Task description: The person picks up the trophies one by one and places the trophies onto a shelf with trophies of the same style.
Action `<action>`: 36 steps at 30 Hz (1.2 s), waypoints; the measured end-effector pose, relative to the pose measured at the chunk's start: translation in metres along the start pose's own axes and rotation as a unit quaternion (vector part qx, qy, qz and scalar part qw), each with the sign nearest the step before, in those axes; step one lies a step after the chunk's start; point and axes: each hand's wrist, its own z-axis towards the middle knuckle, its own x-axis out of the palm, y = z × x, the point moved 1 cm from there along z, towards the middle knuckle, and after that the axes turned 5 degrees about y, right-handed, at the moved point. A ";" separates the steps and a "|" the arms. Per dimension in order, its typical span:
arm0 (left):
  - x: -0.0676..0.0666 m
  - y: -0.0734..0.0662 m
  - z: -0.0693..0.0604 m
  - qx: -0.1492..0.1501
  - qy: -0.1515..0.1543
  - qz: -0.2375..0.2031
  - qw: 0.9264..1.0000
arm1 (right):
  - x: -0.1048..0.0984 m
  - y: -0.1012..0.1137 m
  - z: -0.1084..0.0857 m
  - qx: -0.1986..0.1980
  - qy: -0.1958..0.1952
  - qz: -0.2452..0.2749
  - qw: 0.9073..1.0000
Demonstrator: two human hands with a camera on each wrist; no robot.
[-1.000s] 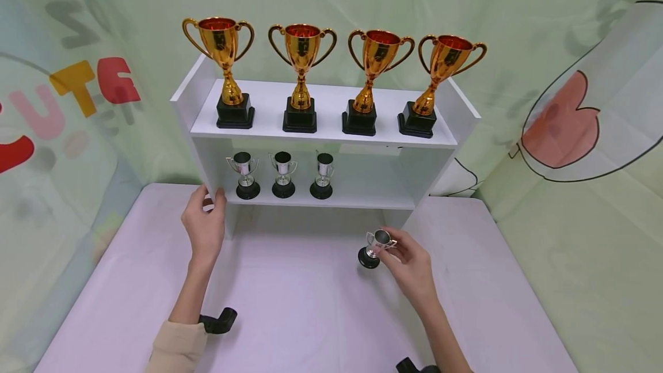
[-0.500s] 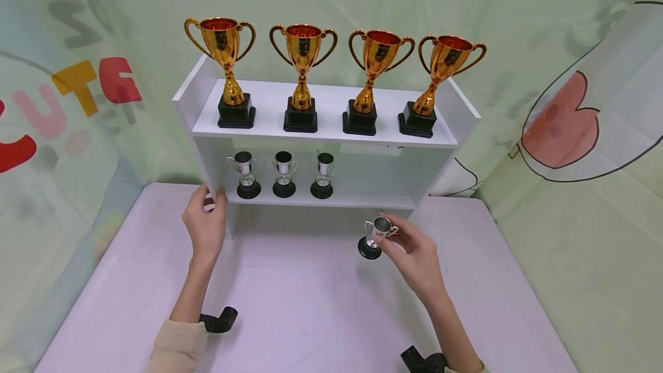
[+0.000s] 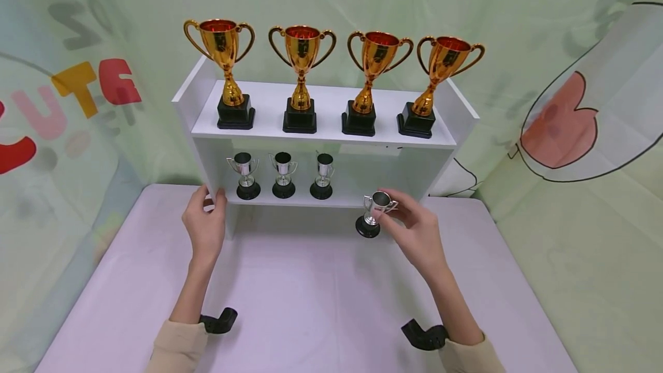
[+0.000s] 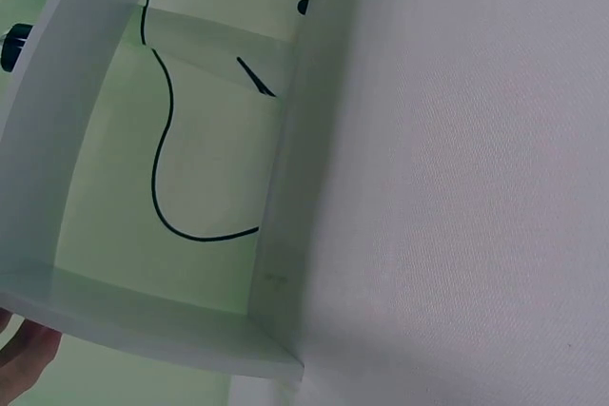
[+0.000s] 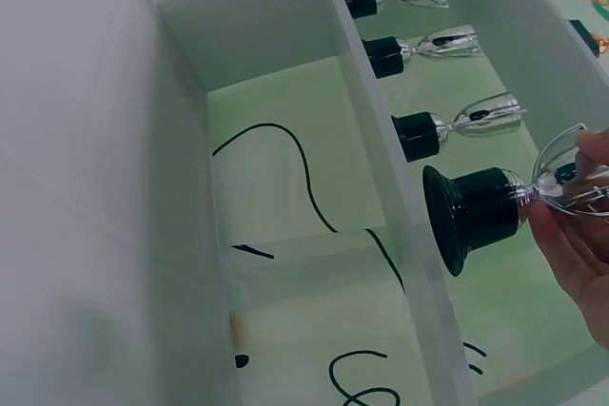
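My right hand (image 3: 414, 229) pinches a small silver trophy cup (image 3: 370, 217) with a round black base, held upright in front of the middle shelf's edge near its right end. In the right wrist view the held cup's black base (image 5: 476, 211) hangs close to the shelf edge; whether it touches cannot be told. My left hand (image 3: 205, 223) grips the lower left side panel of the white shelf unit (image 3: 331, 202), and in the left wrist view its fingers (image 4: 29, 363) show at that panel. Several silver cups, such as this small trophy (image 3: 282, 175), stand in a row on the middle shelf's left part.
Large gold trophies, one at the left (image 3: 223, 68) and one at the right (image 3: 434, 82), stand with others on the top shelf. The unit's right side panel (image 3: 461, 108) stands near my right hand. A white cloth (image 3: 311, 304) covers the table below.
My right hand has risen and moved forward with the silver trophy cup, from over the table up to the middle shelf's edge. The left hand has stayed at the panel.
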 end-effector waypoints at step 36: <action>0.001 0.000 0.000 -0.002 -0.003 -0.002 1.000 | 0.003 -0.022 0.076 0.067 0.007 -0.066 0.996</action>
